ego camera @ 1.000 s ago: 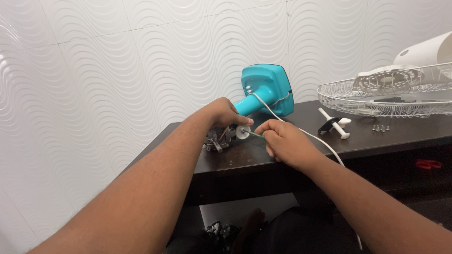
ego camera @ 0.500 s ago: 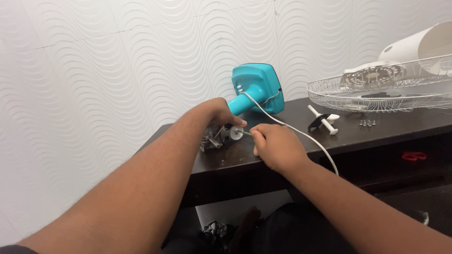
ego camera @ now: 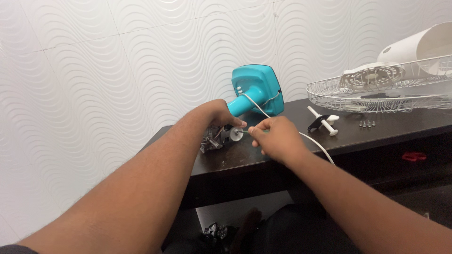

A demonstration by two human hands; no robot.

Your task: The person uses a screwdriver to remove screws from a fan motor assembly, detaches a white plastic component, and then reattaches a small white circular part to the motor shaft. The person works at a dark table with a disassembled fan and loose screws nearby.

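Holding a small motor at the edge of the dark table

Reaching forward from the lower left, the left hand [ego camera: 217, 115] lies palm down over the small motor [ego camera: 213, 139], its fingers curled round the top of it and its thumb pointing toward the white round end piece [ego camera: 233, 133]. The right hand [ego camera: 274, 137] comes in from the lower right with the wrist bent inward; its thumb and forefinger are closed in a pinch on something thin right at that white end piece, too small to make out. The motor sits on the dark table [ego camera: 376, 129], near its front edge. Just behind the motor stands the teal fan base [ego camera: 256, 90], and a white cord [ego camera: 316, 146] runs from that base down past the right wrist. Well to the right of the motor lie a white shaft piece with a black part [ego camera: 323, 122], a few screws [ego camera: 367, 123], and a wire fan guard [ego camera: 379, 91].

Compared with half a second ago, both hands keep the same hold at the motor; only the right hand's fingers have edged slightly closer to the white end piece.
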